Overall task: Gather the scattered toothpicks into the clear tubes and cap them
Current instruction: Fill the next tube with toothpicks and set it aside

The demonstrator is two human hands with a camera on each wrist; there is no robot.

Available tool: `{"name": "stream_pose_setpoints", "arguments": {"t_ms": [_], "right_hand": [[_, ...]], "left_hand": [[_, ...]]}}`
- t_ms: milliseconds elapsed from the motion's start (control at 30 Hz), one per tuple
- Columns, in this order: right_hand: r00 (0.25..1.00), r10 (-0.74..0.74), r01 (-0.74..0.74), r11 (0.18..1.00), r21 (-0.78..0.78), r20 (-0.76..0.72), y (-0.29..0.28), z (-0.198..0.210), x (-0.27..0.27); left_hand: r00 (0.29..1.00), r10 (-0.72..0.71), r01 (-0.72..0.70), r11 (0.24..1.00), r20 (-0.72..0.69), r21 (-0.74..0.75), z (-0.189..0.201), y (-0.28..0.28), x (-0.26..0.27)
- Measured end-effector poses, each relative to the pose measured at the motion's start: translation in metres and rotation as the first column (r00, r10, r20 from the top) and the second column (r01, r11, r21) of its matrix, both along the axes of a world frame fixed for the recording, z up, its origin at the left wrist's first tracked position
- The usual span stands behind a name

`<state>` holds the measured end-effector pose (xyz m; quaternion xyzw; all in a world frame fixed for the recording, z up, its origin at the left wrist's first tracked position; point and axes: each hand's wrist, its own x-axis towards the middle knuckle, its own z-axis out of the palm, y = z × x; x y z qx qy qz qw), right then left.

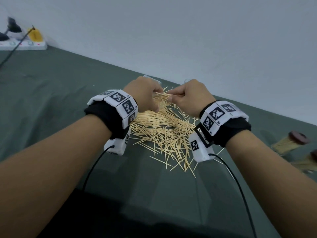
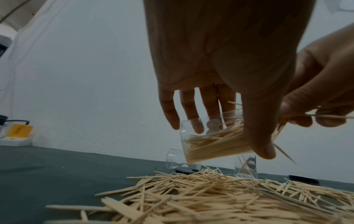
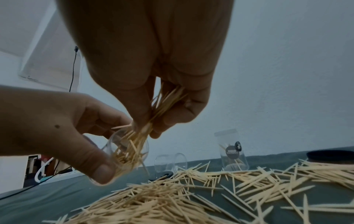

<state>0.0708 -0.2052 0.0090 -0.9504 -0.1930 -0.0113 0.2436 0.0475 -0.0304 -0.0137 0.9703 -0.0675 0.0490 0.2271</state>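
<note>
Midway through filling, the left hand (image 3: 63,125) grips a tilted clear tube (image 3: 125,153), its mouth toward the right hand (image 3: 153,94), whose fingers pinch a bundle of toothpicks (image 3: 162,104) lengthwise into it; loose toothpicks (image 1: 163,133) cover the cloth (image 1: 51,93) below.

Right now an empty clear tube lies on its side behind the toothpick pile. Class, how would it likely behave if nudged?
The empty tube lies on its round side on the cloth, so it would probably roll. It looks thin-walled and holds nothing, so likely light and easily shifted. Its smooth clear wall may slip in the fingers.
</note>
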Motion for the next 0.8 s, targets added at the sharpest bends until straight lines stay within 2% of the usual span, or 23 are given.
{"name": "stream_pose_setpoints", "arguments": {"t_ms": [233, 500, 700, 800], "right_hand": [[0.999, -0.022, 0.026, 0.986, 0.167, -0.024, 0.001, -0.009, 0.001], [0.999, 0.035, -0.036, 0.988, 0.147, 0.009, 0.0, -0.019, -0.002], [0.999, 0.029, -0.02, 0.974, 0.225, -0.039, -0.006, -0.026, 0.001], [0.999, 0.026, -0.021, 0.986, 0.167, -0.03, -0.008, -0.026, 0.002]], "left_hand": [[1.0, 0.003, -0.006, 0.99, -0.021, -0.138, 0.003, 0.0, 0.0], [0.998, 0.007, -0.022, 0.969, -0.063, -0.247, 0.003, 0.003, 0.001], [0.997, -0.014, -0.004, 0.97, -0.071, -0.244, 0.004, 0.002, 0.001], [0.998, -0.01, -0.003, 0.972, -0.056, -0.237, 0.003, 0.0, 0.0]]}}
